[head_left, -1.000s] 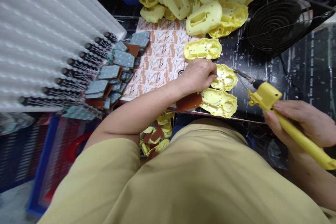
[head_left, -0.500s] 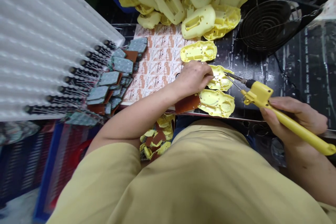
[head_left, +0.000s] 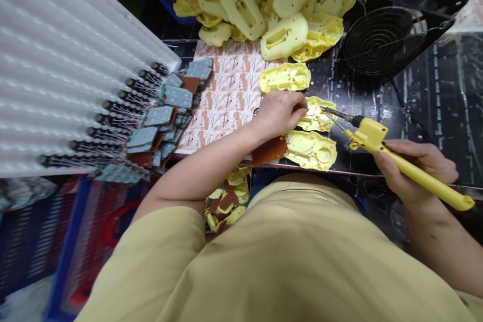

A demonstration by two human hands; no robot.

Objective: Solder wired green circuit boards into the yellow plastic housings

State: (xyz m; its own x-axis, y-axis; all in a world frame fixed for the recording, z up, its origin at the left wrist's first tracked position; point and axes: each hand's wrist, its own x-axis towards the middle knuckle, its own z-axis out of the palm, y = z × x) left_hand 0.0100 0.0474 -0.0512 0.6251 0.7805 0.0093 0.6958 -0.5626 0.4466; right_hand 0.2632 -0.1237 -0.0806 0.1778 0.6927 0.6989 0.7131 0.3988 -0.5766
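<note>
My right hand is closed around the yellow handle of a soldering iron. The iron's dark tip and a thin metal tube beside it reach over the middle yellow shell. My left hand lies over the left end of that shell, fingers pinched together; what they hold, if anything, is too small to name. Behind it is another yellow shell, and nearest my body a third one with thin wire inside. A brown board lies below my left hand.
A heap of yellow shells fills a blue crate at the back. The black fan stands back right. Green circuit boards with wires are piled left, beside a white ribbed foam sheet. Below the table edge is a container of yellow and brown parts.
The soldering iron and my right hand have shifted slightly left, with the tip further over the middle shell. My left hand keeps almost the same place and pinch. The view has shifted a little.
</note>
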